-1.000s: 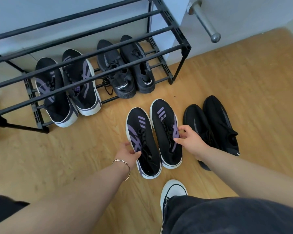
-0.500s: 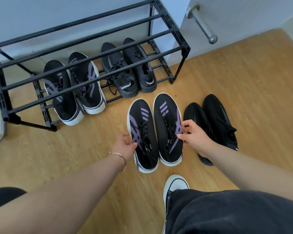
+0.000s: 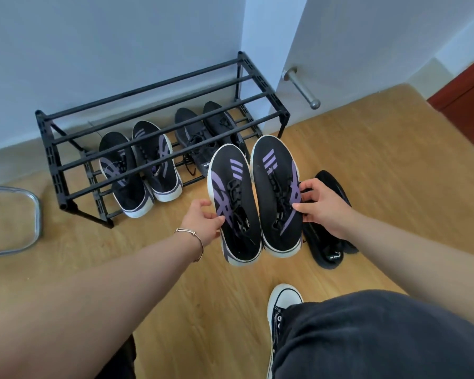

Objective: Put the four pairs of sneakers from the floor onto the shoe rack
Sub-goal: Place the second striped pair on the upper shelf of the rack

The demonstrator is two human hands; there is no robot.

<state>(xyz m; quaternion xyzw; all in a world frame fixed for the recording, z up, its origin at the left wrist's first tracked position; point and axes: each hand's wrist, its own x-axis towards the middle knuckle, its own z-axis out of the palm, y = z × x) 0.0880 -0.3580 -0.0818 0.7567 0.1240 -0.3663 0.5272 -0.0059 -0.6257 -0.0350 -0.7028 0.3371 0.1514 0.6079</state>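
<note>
My left hand (image 3: 204, 221) grips the left shoe (image 3: 234, 203) of a black pair with purple stripes, and my right hand (image 3: 322, 207) grips its right shoe (image 3: 275, 192). Both shoes are lifted off the floor, toes pointing at the black shoe rack (image 3: 159, 124). On the rack's lower shelf stand another black-and-purple pair (image 3: 140, 166) at the left and an all-black pair (image 3: 203, 135) at the right. The top shelf holds nothing. An all-black pair (image 3: 330, 242) lies on the floor, partly hidden behind my right hand.
The rack stands against a pale wall on a wood floor (image 3: 381, 165). A metal bar (image 3: 303, 88) sticks out from the wall right of the rack. A chrome tube frame (image 3: 33, 214) is at the left edge. My own white-toed sneaker (image 3: 282, 299) is below.
Both hands closed on the black-and-purple pair and lifted it off the floor. The view rose and pulled back, so the whole rack and more wall show.
</note>
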